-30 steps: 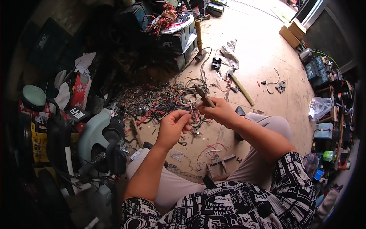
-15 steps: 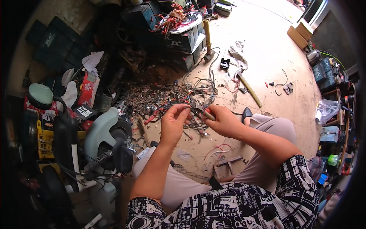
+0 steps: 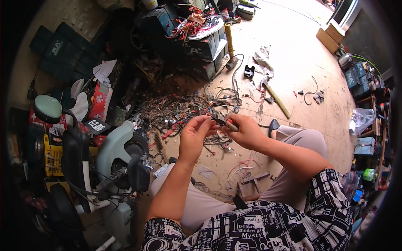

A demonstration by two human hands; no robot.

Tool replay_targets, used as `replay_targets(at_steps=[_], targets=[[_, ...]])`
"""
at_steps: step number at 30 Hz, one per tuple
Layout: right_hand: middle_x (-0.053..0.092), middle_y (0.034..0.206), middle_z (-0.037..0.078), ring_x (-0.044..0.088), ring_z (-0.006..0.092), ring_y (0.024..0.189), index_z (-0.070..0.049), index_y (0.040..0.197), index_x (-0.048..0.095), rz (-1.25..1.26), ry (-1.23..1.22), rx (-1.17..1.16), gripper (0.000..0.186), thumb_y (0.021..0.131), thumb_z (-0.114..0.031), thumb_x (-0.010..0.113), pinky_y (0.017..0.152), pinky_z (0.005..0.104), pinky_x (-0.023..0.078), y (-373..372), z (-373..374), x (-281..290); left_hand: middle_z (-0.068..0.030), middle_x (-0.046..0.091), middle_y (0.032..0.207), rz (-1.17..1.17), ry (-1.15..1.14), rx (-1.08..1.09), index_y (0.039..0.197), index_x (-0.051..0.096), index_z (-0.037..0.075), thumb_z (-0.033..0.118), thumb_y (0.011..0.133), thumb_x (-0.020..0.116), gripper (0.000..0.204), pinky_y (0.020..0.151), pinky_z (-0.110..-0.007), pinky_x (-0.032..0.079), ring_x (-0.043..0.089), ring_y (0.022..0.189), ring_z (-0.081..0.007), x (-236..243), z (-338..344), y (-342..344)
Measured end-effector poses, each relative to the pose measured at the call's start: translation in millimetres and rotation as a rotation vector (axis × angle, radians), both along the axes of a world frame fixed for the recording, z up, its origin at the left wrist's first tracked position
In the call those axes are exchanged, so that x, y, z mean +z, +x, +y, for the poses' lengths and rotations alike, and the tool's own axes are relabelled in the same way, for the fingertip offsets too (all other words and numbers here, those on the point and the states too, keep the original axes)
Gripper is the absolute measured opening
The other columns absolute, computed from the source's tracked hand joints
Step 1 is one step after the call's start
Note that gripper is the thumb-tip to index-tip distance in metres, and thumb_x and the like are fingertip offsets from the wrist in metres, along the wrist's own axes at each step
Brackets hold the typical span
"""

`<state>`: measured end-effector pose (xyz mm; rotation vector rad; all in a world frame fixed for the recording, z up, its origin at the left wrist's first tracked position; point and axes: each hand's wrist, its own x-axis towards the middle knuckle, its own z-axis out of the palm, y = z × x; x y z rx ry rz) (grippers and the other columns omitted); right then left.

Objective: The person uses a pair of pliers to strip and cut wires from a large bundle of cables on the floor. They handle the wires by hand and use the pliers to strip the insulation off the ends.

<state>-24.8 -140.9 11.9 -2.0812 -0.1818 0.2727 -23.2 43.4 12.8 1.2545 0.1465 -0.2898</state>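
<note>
My right hand [image 3: 243,130] is closed round what look like pliers [image 3: 218,118], a grey handle showing beside the thumb and the metal head pointing left toward the other hand. Thumb and fingers of my left hand [image 3: 196,133] are pinched together right at the tip of that head; a thin dark bit seems to sit between them, too small to name. Below and beyond both hands spreads a heap of tangled wires and scrap [image 3: 176,109] on the floor.
A hammer [image 3: 276,99] lies ahead on the right, near a black plastic piece [image 3: 249,71]. Stacked batteries [image 3: 201,50] carry a disc of red wires [image 3: 205,27]. A grey-green scooter [image 3: 113,146] stands close on the left. A brush [image 3: 159,140] lies beside the heap.
My left hand has come slightly right, closer to my right hand. The pliers' head now shows more plainly between them. The whole view has shifted slightly.
</note>
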Motion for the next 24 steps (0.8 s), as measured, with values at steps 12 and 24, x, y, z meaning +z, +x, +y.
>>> replay_targets(at_steps=[12,24], targets=[[0.058,0.078,0.013,0.058,0.0341,0.075,-0.005,0.082,0.054,-0.172,-0.217,0.079,0.022,0.081,-0.025,0.063,0.065,0.0427,0.046,0.5,-4.9,-6.3,-0.0115,0.066,0.087,0.107,0.042,-0.058,0.100,0.059,-0.003,0.011,0.093,0.053,0.016,0.070,-0.027,0.056,0.067,0.078,-0.0182,0.7,11.3,-0.3],[0.053,0.087,0.014,0.052,0.0319,0.085,-0.002,0.090,0.054,-0.250,-0.285,0.101,0.031,0.080,-0.030,0.064,0.077,0.0400,0.042,-3.5,-6.4,-11.1,-0.0070,0.065,0.080,0.077,0.119,0.051,0.090,0.062,-0.002,0.016,0.092,0.057,0.019,0.059,-0.023,0.052,0.062,0.065,-0.0114,0.2,15.6,2.1]])
